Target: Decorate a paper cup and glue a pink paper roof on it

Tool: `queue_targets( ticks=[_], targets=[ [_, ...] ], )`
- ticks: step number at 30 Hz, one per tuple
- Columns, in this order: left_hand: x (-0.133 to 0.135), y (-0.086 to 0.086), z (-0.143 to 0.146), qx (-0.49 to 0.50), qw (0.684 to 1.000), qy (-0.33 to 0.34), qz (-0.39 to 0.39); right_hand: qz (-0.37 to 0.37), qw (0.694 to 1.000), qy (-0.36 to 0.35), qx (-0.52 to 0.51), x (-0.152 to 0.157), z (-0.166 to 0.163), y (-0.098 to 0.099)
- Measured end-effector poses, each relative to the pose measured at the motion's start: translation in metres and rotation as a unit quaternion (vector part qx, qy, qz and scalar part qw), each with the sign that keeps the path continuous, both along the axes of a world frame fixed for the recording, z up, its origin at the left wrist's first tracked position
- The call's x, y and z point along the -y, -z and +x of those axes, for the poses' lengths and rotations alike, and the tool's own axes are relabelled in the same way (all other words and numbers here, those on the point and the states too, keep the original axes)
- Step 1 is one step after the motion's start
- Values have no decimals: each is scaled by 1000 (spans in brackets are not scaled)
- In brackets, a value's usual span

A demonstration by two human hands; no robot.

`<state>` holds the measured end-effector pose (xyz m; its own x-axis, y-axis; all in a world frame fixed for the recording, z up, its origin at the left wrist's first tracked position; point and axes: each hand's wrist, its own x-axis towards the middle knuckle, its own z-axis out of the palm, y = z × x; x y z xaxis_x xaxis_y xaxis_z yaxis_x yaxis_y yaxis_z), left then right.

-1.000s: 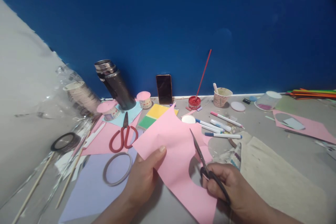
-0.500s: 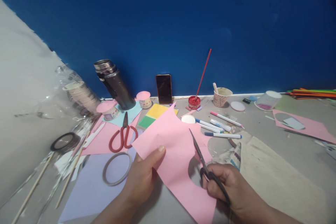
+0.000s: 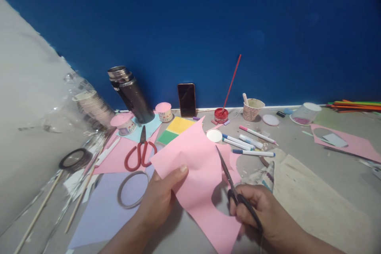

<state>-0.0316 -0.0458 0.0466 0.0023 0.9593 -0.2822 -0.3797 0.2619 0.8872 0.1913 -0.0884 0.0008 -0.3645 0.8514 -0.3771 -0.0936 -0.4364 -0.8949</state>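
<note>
My left hand (image 3: pixel 163 190) grips a sheet of pink paper (image 3: pixel 196 170) by its left side, thumb on top and the other fingers hidden beneath. A rounded notch is cut into the paper's right edge, and its upper right edge curves as well. In my right hand (image 3: pixel 258 210) is a pair of scissors (image 3: pixel 228 172) with black handles, fingers wrapped through the loops. The blades look closed or nearly so, pointing up and left over the paper's right part. Another piece of pink paper lies behind the blades, partly hidden.
Red-handled scissors (image 3: pixel 141 152) and a grey tape ring (image 3: pixel 120 194) lie left, on coloured paper. Behind stand a black flask (image 3: pixel 133 99), a phone (image 3: pixel 187 99) and a red paint pot (image 3: pixel 221 116). Several markers (image 3: pixel 253 153) and a beige cloth (image 3: pixel 315 202) lie right.
The pink sheet has turned slightly in my left hand, its lower corner shifting a little left. The scissors stay almost where they were. The view has shifted slightly.
</note>
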Motion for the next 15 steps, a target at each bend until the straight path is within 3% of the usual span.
queue_targets(
  ticks=[7, 15],
  targets=[
    [-1, -1, -6, -42, 999, -6, -3, 0, 1000, -12, 24, -1, 0, -3],
    [-1, -1, -7, -20, 1000, 9, -12, 9, 1000, -23, 16, -1, 1, -1]
  ],
)
